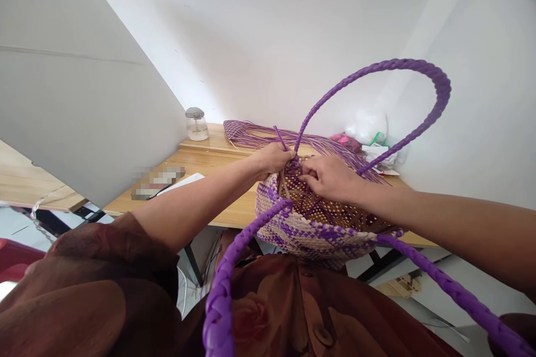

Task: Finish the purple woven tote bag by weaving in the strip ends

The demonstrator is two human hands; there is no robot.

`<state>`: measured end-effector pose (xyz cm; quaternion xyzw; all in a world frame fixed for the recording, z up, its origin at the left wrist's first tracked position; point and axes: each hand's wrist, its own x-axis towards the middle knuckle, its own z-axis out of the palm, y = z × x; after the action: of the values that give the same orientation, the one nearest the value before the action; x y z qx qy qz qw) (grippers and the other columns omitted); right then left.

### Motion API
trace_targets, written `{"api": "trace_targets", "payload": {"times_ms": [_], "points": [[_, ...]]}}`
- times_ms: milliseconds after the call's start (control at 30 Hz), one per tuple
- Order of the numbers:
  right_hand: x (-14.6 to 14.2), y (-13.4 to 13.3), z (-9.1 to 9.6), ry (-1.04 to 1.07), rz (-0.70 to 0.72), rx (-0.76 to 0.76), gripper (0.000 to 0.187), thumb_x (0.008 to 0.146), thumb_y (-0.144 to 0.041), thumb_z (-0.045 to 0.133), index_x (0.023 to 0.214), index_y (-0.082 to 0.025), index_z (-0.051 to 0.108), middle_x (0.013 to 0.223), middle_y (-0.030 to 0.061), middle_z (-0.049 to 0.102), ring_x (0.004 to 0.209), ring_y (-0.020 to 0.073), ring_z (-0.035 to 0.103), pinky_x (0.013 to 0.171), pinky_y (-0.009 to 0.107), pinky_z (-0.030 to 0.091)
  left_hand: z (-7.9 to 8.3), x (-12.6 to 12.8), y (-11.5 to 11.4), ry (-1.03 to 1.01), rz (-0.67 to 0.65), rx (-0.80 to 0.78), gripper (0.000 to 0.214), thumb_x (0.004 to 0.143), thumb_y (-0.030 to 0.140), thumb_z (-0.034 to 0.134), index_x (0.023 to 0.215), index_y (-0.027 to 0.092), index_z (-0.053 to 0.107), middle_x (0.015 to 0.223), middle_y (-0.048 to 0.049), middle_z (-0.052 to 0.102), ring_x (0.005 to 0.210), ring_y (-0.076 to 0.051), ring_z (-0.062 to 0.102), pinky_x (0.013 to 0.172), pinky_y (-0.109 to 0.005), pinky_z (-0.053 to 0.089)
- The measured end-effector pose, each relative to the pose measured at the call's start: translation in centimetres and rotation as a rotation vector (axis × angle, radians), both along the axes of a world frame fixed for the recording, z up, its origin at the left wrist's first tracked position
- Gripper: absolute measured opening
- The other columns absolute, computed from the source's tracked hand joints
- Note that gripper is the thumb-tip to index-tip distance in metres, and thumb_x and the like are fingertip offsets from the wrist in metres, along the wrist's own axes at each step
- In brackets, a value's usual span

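A woven purple-and-cream basket [305,231] rests on my lap against the edge of a wooden table [218,162]. Two braided purple handles rise from it: a far handle [435,81] arches up, a near handle [220,295] loops toward me. My left hand [272,157] is closed at the basket's far rim, pinching a thin purple strip [280,138] that sticks up. My right hand [329,177] is closed just beside it, fingers pressed on the rim weave where the far handle joins.
A bundle of loose purple strips [251,133] lies on the table behind the basket. A small glass jar [196,124] stands at the back left. White bags and pink items [364,136] sit at the back right. A large grey board [84,95] leans on the left.
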<state>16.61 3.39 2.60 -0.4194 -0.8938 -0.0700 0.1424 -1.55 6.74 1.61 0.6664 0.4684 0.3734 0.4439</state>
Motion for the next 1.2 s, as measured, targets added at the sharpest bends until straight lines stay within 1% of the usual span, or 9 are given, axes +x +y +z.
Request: {"api": "trace_targets", "payload": {"times_ms": [133,233,333,433,667,833,1000,1133,1200], "points": [[0.0,-0.1,1.0,0.288,-0.057,-0.146,0.018,0.084,-0.029,0.059,0.07,-0.019,0.058,0.061,-0.0017,0.059,0.057,0.0127,0.05,0.057,0.027,0.032,0.3,-0.1,0.0,0.114,-0.007,0.041,0.025,0.09,0.029,0.055,0.075,0.012,0.066,0.07,-0.0041,0.066,0.06,-0.012,0.054,0.061,-0.026,0.043],[-0.4,0.3,1.2,0.45,-0.117,-0.166,0.016,0.084,-0.032,0.061,0.074,-0.02,0.061,0.062,-0.0021,0.061,0.057,0.013,0.054,0.057,0.027,0.035,0.3,-0.2,0.1,0.115,-0.007,0.047,0.025,0.089,0.029,0.055,0.075,0.012,0.066,0.074,-0.0055,0.068,0.062,-0.013,0.056,0.062,-0.026,0.044],[-0.7,0.6,0.8,0.414,-0.119,-0.069,0.017,0.081,-0.029,0.064,0.068,-0.019,0.059,0.063,-0.0017,0.062,0.059,0.0135,0.054,0.058,0.027,0.035,0.2,-0.2,0.3,0.102,-0.008,0.036,0.024,0.088,0.029,0.057,0.074,0.012,0.066,0.073,-0.0056,0.067,0.062,-0.013,0.056,0.062,-0.026,0.045],[-0.6,0.8,0.5,0.367,-0.067,0.024,0.019,0.08,-0.026,0.063,0.065,-0.019,0.055,0.064,-0.001,0.061,0.06,0.0137,0.052,0.059,0.028,0.034,0.1,-0.2,0.4,0.082,-0.019,0.019,0.022,0.087,0.03,0.059,0.074,0.012,0.066,0.074,-0.0057,0.067,0.062,-0.013,0.056,0.06,-0.026,0.045],[0.1,1.0,0.0,0.338,0.032,0.116,0.016,0.083,-0.026,0.06,0.07,-0.019,0.055,0.067,0.001,0.06,0.063,0.0152,0.052,0.062,0.028,0.035,0.2,0.1,0.3,0.071,-0.031,-0.016,0.019,0.084,0.029,0.061,0.075,0.013,0.067,0.076,-0.0064,0.068,0.065,-0.015,0.059,0.059,-0.027,0.046],[0.2,1.3,-0.1,0.228,0.137,0.204,0.016,0.085,-0.023,0.056,0.072,-0.019,0.049,0.07,0.0028,0.058,0.065,0.0159,0.049,0.064,0.028,0.034,0.0,0.1,0.5,0.078,-0.028,0.014,0.015,0.081,0.025,0.06,0.079,0.012,0.069,0.082,-0.008,0.07,0.069,-0.016,0.061,0.062,-0.028,0.048],[0.2,1.4,-0.3,0.137,0.163,0.211,0.014,0.086,-0.022,0.055,0.074,-0.02,0.047,0.071,0.0031,0.057,0.065,0.0166,0.047,0.064,0.029,0.033,0.1,0.2,0.6,0.134,0.051,0.008,0.021,0.08,0.031,0.064,0.074,0.011,0.067,0.076,-0.0086,0.068,0.069,-0.018,0.06,0.061,-0.028,0.046],[0.3,1.4,-0.2,0.162,0.189,0.222,0.016,0.089,-0.023,0.053,0.075,-0.021,0.047,0.072,0.0028,0.057,0.065,0.0166,0.048,0.065,0.029,0.035,0.2,0.3,0.5,0.106,0.037,0.008,0.016,0.079,0.027,0.064,0.07,0.013,0.065,0.07,-0.0062,0.066,0.067,-0.016,0.058,0.062,-0.026,0.045],[0.4,1.4,-0.1,0.13,0.22,0.251,0.016,0.091,-0.023,0.052,0.076,-0.021,0.046,0.075,0.0034,0.058,0.068,0.0171,0.05,0.067,0.029,0.037,0.4,0.4,0.4,0.14,0.049,0.032,0.016,0.077,0.025,0.065,0.066,0.013,0.064,0.069,-0.0062,0.065,0.066,-0.016,0.057,0.062,-0.027,0.045]]}}
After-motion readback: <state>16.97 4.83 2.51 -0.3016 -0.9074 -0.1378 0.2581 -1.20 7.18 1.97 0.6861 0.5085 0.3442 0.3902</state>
